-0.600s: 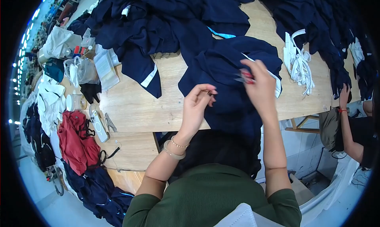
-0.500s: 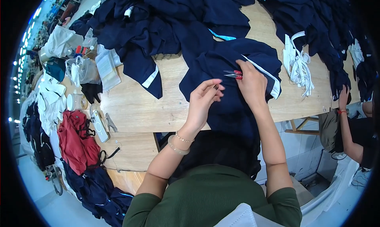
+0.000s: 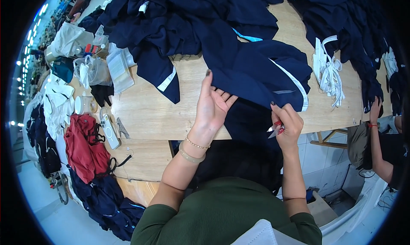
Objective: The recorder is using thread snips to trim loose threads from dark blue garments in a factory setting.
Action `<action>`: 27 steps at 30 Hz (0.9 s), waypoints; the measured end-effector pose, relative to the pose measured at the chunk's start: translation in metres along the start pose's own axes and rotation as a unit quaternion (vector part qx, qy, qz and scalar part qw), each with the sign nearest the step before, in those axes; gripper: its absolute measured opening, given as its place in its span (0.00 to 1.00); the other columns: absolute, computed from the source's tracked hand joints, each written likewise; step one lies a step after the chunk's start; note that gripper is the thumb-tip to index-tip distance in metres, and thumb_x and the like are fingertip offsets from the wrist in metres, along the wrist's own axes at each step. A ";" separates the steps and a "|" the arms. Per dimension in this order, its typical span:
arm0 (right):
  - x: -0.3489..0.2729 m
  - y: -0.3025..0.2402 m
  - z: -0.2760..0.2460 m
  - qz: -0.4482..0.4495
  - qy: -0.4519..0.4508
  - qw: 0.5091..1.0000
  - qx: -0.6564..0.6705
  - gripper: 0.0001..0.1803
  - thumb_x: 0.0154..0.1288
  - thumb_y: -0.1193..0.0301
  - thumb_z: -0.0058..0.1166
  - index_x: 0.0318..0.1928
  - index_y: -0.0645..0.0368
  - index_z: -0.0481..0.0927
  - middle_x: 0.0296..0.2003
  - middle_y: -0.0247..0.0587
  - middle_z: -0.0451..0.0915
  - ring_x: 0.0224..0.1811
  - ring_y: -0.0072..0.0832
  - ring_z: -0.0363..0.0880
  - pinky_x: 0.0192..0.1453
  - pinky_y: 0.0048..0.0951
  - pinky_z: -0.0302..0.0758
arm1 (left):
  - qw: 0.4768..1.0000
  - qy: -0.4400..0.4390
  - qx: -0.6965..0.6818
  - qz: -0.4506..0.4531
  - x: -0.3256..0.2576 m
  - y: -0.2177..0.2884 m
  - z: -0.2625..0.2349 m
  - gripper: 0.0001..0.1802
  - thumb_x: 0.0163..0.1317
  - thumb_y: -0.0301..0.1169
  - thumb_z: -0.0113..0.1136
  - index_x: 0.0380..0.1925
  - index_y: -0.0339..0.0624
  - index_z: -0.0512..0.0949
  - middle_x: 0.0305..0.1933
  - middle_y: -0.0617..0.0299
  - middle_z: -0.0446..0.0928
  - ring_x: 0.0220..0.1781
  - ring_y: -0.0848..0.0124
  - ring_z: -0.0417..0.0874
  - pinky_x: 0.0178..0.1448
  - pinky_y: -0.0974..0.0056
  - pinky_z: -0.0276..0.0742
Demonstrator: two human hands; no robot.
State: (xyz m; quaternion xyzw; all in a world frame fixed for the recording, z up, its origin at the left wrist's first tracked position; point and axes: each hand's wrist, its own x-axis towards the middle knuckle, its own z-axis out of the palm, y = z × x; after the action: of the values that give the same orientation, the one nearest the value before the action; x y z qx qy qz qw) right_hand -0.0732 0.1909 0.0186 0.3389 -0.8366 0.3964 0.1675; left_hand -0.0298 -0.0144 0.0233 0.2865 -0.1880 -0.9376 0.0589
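Observation:
A dark navy garment piece with a white strip along its right edge lies spread in front of me. My left hand is palm up at the garment's left lower edge. Its thumb stands apart and its fingertips touch or lie just by the cloth. My right hand holds small red-handled thread snips inside its curled fingers, blades pointing left. The thumb and forefinger of that hand meet at the near edge of the cloth. A small grey sliver shows on the garment.
More navy garments are heaped across the far side of the wooden table. White strips lie right. At left are a phone, a red cloth bag and plastic bags. Another person's hand touches cloth far right.
My right hand has moved down and right from the top of the garment to its near edge, keeping the snips. My left hand has turned palm up and its fingers have spread.

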 end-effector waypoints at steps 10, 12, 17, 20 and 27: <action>0.009 0.004 -0.008 0.115 0.007 0.991 0.071 0.11 0.51 0.91 0.54 0.35 0.68 0.80 0.21 0.36 0.68 0.21 0.18 0.68 0.25 0.18 0.63 | 0.998 -0.056 0.016 0.001 -0.024 0.012 -0.007 0.12 0.72 0.36 0.49 0.48 0.42 0.73 0.51 0.59 0.76 0.52 0.69 0.78 0.64 0.60 0.74; 0.010 0.005 -0.011 0.180 -0.052 0.976 0.111 0.10 0.55 0.87 0.57 0.39 0.65 0.79 0.25 0.34 0.70 0.26 0.16 0.69 0.30 0.17 0.65 | 0.995 -0.083 -0.002 0.045 -0.027 0.009 0.000 0.10 0.72 0.33 0.49 0.43 0.38 0.75 0.46 0.58 0.77 0.47 0.70 0.80 0.67 0.58 0.73; 0.019 -0.007 -0.018 0.292 -0.050 0.906 0.301 0.16 0.59 0.78 0.62 0.46 0.60 0.73 0.36 0.31 0.73 0.39 0.16 0.72 0.39 0.16 0.68 | 0.995 -0.078 -0.001 0.064 -0.034 0.005 0.008 0.10 0.72 0.31 0.49 0.41 0.34 0.76 0.43 0.57 0.80 0.46 0.69 0.82 0.69 0.57 0.71; 0.031 -0.025 -0.013 0.219 0.036 0.924 0.312 0.13 0.57 0.78 0.64 0.41 0.62 0.74 0.36 0.34 0.75 0.33 0.18 0.70 0.34 0.17 0.66 | 0.995 -0.074 0.008 0.062 -0.038 0.002 0.015 0.11 0.72 0.32 0.49 0.42 0.34 0.76 0.45 0.55 0.81 0.48 0.68 0.82 0.68 0.57 0.72; 0.042 -0.036 0.002 0.048 0.046 0.991 0.112 0.15 0.45 0.79 0.70 0.33 0.64 0.77 0.31 0.42 0.76 0.31 0.33 0.73 0.33 0.29 0.70 | 0.996 -0.066 0.031 0.052 -0.045 -0.001 0.021 0.13 0.71 0.34 0.50 0.44 0.35 0.77 0.47 0.54 0.81 0.51 0.68 0.82 0.66 0.58 0.75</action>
State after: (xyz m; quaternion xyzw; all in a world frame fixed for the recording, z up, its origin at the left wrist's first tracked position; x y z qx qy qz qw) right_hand -0.0779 0.1543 0.0601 0.2959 -0.7938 0.5104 0.1477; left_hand -0.0041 0.0027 0.0627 0.2158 -0.2352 -0.9438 0.0862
